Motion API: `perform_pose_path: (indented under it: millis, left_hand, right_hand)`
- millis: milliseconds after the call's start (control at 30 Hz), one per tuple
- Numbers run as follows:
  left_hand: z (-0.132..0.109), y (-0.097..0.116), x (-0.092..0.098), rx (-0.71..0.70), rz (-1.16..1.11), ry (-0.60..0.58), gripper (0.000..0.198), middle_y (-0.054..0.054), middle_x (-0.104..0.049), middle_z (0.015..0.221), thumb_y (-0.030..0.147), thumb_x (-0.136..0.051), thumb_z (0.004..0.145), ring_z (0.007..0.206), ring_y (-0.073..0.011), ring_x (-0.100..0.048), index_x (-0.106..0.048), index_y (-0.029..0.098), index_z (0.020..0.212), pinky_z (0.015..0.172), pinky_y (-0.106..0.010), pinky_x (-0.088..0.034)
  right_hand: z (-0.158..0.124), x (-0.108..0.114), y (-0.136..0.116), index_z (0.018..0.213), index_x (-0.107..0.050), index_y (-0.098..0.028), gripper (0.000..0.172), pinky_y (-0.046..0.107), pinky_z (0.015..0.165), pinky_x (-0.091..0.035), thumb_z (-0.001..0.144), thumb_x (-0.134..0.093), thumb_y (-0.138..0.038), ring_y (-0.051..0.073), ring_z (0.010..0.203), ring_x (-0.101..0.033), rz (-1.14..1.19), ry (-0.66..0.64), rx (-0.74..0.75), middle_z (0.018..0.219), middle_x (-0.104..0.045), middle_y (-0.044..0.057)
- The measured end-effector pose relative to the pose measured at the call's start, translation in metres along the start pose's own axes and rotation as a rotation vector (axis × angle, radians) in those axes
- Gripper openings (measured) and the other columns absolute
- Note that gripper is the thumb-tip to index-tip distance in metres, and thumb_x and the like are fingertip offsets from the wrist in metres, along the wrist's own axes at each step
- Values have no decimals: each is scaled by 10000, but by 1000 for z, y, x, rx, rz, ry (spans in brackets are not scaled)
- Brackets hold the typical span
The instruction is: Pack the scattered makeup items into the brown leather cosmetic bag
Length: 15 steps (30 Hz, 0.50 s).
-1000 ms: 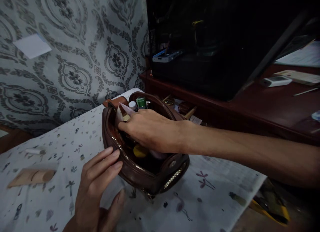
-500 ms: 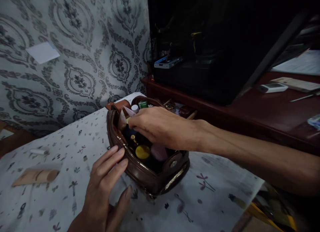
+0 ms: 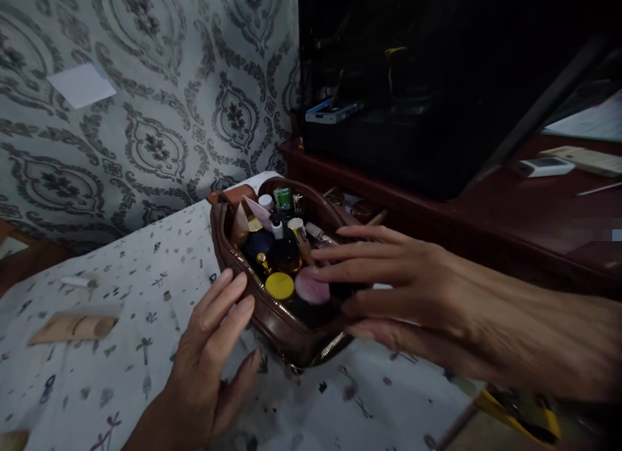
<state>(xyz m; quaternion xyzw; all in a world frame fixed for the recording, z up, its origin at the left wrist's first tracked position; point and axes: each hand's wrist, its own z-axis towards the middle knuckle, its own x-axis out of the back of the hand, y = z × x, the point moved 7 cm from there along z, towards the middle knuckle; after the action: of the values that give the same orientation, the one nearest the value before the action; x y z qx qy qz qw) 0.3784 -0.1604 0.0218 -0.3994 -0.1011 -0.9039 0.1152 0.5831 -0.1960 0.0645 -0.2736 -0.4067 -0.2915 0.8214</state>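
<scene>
A brown leather bag (image 3: 275,337) lies unzipped on the patterned tablecloth, packed with cosmetics. Inside it I see a yellow round lid (image 3: 279,286), a pink round item (image 3: 312,286), a green cap (image 3: 284,197), a white cap (image 3: 265,202), a gold-capped tube (image 3: 297,229) and several dark bottles and jars. My left hand (image 3: 208,354) rests its fingertips against the bag's near left side, fingers apart. Over the bag's right end is my right hand (image 3: 403,282), fingers stretched out and nothing seen in them. It covers part of the bag's right side.
On the tablecloth (image 3: 131,276) at left lie a beige tube (image 3: 72,327) and a small white stick (image 3: 78,281). Behind the bag stands a dark red cabinet (image 3: 515,224) with a large black screen (image 3: 413,81). The patterned wall (image 3: 194,81) rises at the back left.
My right hand has drawn back from inside the bag toward the right, its fingers now extended. More of the contents show. My left hand stays by the bag's side.
</scene>
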Motion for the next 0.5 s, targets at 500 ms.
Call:
perform_pose_path:
  millis: [500]
  left_hand:
    - [4,2,-2,31,-11,-45,722,-137,-321,1626,94,-552,959,1519,-313,-272,-211,187,1589,1221,-537,-331]
  right_hand:
    - [-15,-5,-2,1002,-745,-360,193,507,1103,-457,989,-563,-420,243,1222,-631,-46,-75,-21,1182,-729,19]
